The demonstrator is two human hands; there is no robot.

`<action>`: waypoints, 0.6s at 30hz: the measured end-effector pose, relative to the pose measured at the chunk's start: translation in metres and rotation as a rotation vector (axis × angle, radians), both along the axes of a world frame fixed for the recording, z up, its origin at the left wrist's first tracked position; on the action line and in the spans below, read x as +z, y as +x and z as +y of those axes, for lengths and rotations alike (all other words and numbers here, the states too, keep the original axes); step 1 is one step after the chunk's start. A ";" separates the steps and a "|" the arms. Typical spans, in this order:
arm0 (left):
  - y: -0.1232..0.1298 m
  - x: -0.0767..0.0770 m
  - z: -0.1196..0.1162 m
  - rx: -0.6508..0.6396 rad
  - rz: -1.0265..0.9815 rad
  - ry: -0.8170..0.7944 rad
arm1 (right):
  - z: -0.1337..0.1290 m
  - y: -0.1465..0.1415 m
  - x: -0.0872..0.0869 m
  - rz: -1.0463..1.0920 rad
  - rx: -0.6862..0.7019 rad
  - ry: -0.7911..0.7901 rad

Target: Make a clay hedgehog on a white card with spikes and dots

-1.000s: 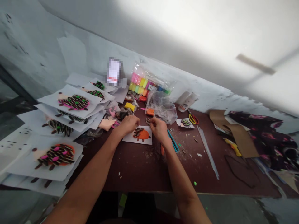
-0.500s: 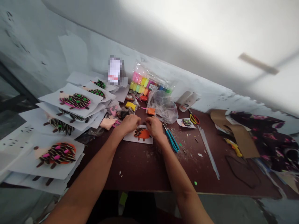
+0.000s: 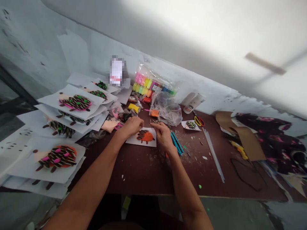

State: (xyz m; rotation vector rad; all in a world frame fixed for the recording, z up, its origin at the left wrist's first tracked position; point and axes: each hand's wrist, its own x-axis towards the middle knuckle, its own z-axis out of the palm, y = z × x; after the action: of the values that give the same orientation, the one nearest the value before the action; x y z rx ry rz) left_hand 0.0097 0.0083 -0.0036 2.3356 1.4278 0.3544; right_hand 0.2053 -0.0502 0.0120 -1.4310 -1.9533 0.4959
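Note:
A white card [image 3: 133,142] lies on the table under my hands. It carries an orange clay hedgehog [image 3: 149,137] with dark striped seeds stuck in rows on its left part. My left hand [image 3: 134,125] rests at the card's upper left, fingers curled together; whatever they pinch is hidden. My right hand [image 3: 163,133] is past the card's upper right, its fingertips drawn together at a small heap of striped seeds [image 3: 155,121]; I cannot make out what is between them. Teal-handled scissors or pliers [image 3: 177,143] lie beside the right wrist.
Stacked finished hedgehog sheets [image 3: 79,91] fill the left. Behind are a yellow clay packet [image 3: 133,108], an orange clay packet [image 3: 154,113], a clear plastic bag [image 3: 166,110] and coloured clay packs [image 3: 144,86]. Rightward lie yellow-red scissors [image 3: 198,120], glue sticks [image 3: 214,155] and cardboard [image 3: 249,145].
My right hand has shifted from the card's upper edge to the seed heap, uncovering more of the orange hedgehog. My left hand stays almost in place. The view has shifted slightly.

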 end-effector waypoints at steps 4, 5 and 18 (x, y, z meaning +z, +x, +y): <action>0.000 0.000 0.000 -0.002 0.010 0.003 | -0.013 -0.004 -0.003 -0.038 -0.054 -0.017; 0.000 -0.001 0.000 0.000 0.009 0.010 | -0.014 -0.004 -0.003 -0.048 -0.054 -0.031; 0.000 -0.001 0.000 -0.002 -0.012 0.019 | -0.017 -0.010 -0.009 -0.133 0.014 -0.048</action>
State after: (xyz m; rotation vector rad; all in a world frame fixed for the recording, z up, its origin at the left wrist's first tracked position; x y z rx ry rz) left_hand 0.0094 0.0081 -0.0046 2.3455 1.4223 0.3828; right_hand 0.1953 -0.0669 0.0033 -1.5161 -2.0695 0.4676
